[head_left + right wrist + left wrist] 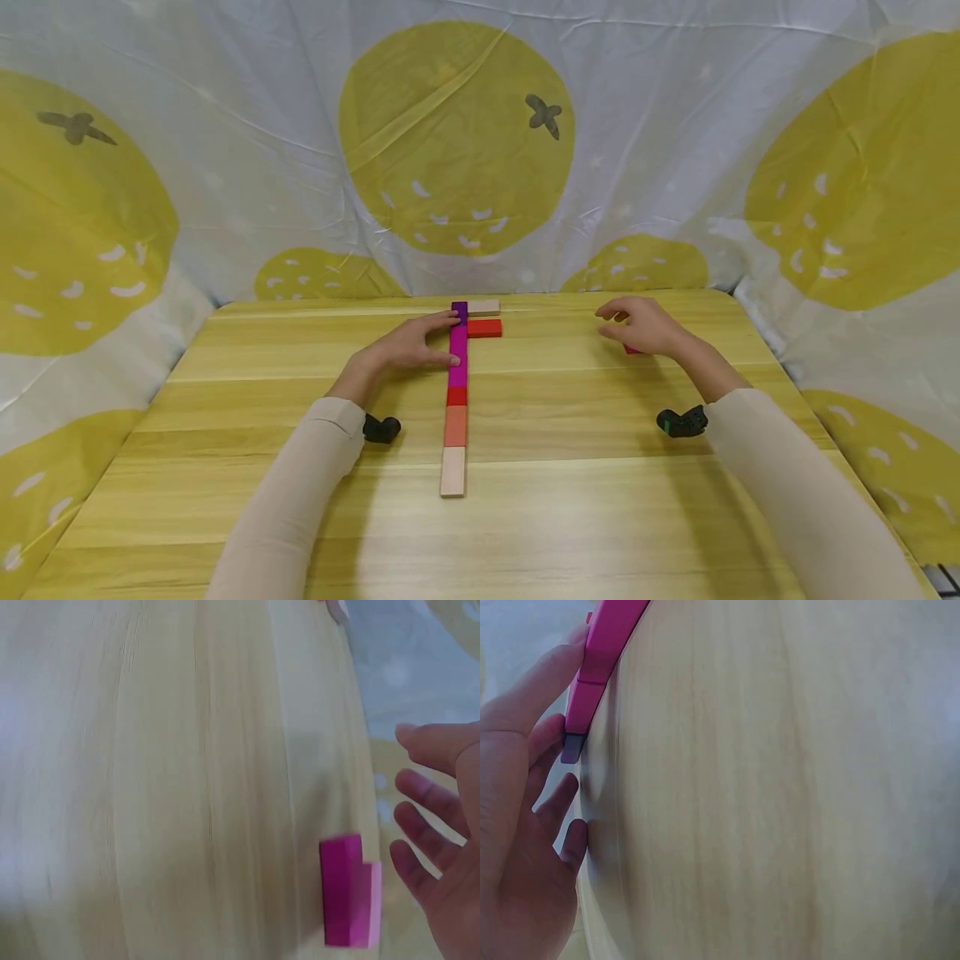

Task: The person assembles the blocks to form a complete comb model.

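Observation:
A straight column of coloured blocks runs down the table: purple (pixel 460 307), magenta (pixel 460 343), red (pixel 457 396), coral (pixel 455 427) and pale peach (pixel 453 472) at the near end. With thumb and fingertips, my left hand (pixel 408 343) touches the column's left side near its far end; the fingers are extended. In the left wrist view, the thumb lies against a pink block (pixel 611 645). Over the right part of the table is my right hand (pixel 647 327), its fingers loosely bent around nothing. Below it sit a magenta block (pixel 341 892) and a lighter pink one (pixel 376 904).
Right of the column's far end, a pale block (pixel 483 307) and a bright red block (pixel 484 328) adjoin it. A white cloth with yellow fruit prints (pixel 457 133) hangs behind the wooden table (pixel 570 517) and along its sides. Black wrist devices (pixel 382 429) show at both cuffs.

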`<state>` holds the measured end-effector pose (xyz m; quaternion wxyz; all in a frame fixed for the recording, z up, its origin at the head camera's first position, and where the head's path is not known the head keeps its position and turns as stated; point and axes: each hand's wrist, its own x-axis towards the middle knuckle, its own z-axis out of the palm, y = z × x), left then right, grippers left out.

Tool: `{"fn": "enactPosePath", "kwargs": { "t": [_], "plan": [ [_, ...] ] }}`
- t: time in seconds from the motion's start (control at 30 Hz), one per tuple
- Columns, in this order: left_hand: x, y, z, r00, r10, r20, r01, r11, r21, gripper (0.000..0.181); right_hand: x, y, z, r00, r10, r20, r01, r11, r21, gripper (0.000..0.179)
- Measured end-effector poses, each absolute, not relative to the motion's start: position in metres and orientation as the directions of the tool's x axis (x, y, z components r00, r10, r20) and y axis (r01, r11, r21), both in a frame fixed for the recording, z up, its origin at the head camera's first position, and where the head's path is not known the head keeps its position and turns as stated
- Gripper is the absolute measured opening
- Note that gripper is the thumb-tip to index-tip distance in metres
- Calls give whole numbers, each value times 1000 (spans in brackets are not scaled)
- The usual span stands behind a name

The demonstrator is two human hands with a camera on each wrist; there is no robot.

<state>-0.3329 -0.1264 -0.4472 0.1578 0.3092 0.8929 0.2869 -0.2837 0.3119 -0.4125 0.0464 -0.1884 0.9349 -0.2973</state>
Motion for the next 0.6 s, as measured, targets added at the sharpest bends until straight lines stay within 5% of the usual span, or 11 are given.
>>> {"fn": "enactPosePath", "kwargs": {
  "t": [0.6],
  "plan": [
    [-331, -126, -445, -768, 632, -108, 450, 652, 610, 87, -270, 368, -430, -934, -345, -93, -223, 766, -603, 37]
  ]
}}
